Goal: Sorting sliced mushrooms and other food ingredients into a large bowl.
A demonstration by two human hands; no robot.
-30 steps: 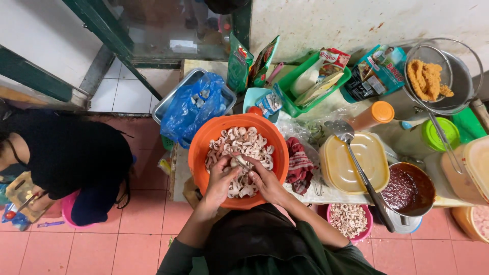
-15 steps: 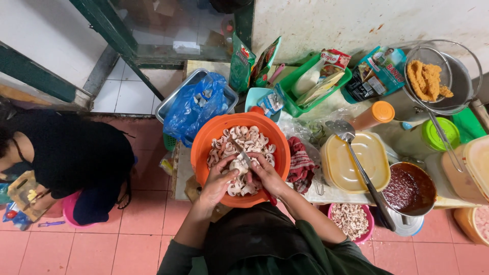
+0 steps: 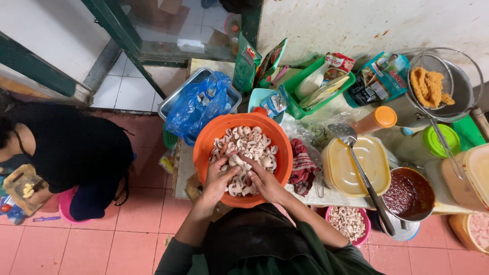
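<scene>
An orange bowl (image 3: 209, 147) full of pale sliced mushrooms (image 3: 249, 145) stands at the low table's near edge. Both my hands are inside it, over its near half. My left hand (image 3: 219, 179) is curled around mushroom pieces. My right hand (image 3: 266, 182) pinches a mushroom piece where the two hands' fingertips meet, near the bowl's middle. Whether a blade is in either hand is hidden by the fingers.
Another person in black (image 3: 71, 153) crouches at the left over a cutting board (image 3: 20, 186). A blue bag (image 3: 196, 104) in a metal tray, a green basket (image 3: 300, 109), a yellow container (image 3: 351, 165) with a ladle, a red sauce pot (image 3: 407, 193) and a pink mushroom bowl (image 3: 349, 221) crowd around.
My hands shifted slightly within the bowl, drawing closer together over the mushrooms. The person at the left leaned lower over the cutting board.
</scene>
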